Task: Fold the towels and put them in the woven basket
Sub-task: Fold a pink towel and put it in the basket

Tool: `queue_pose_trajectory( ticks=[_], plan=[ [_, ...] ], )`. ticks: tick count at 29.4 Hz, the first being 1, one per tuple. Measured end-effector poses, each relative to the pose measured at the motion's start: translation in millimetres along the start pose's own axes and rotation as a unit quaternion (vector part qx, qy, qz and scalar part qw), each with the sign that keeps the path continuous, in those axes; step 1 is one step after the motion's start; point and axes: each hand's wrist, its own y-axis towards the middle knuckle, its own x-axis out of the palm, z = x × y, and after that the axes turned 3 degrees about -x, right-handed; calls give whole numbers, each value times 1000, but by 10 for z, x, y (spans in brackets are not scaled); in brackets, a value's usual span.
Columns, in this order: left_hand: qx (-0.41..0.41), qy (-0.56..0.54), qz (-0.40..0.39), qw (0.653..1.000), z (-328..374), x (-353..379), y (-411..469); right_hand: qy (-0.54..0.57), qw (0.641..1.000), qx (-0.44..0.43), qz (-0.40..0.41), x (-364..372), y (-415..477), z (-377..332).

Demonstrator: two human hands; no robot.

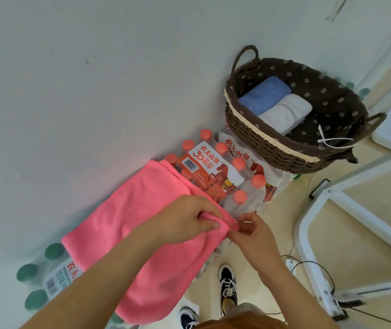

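Across the bottle packs (216, 169) by the wall lies the pink towel (142, 224), spread out and already doubled, its two layers showing at the far end. Both hands meet at its right edge. The left hand (189, 217) pinches a fold of cloth between thumb and fingers, and the right hand (254, 233) pinches the same corner from the other side. To do this fold well, I would match the corners before letting go. Then carry the edge across in one sweep and keep the cloth taut, so that no crease sets over the bumpy bottle caps. Smooth it flat and fold again to a size like the two towels already stowed. Beyond the towel, well apart from the hands, the basket (261, 138) sits on another pack. Inside its dark flowered liner a blue towel (263, 95) and a white towel (284, 108) lie folded, touching side by side at the left. The right half holds only a white cord (332, 140), with room for the pink one.
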Motion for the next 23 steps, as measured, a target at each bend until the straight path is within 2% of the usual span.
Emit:
queue_pose_trajectory(
  ticks=[4,8,11,23],
  plan=[
    [-26,-25,-7,999,-12,30,38,86,995,43,-10,36,3,5],
    [-29,-17,12,999,15,90,91,210,977,25,-39,3,-92,-86],
    [-36,-24,35,998,28,110,104,260,964,19,-58,-21,-150,-132],
    [-52,-54,100,992,38,193,89,191,980,-33,-46,-94,-226,-319]
  ],
)
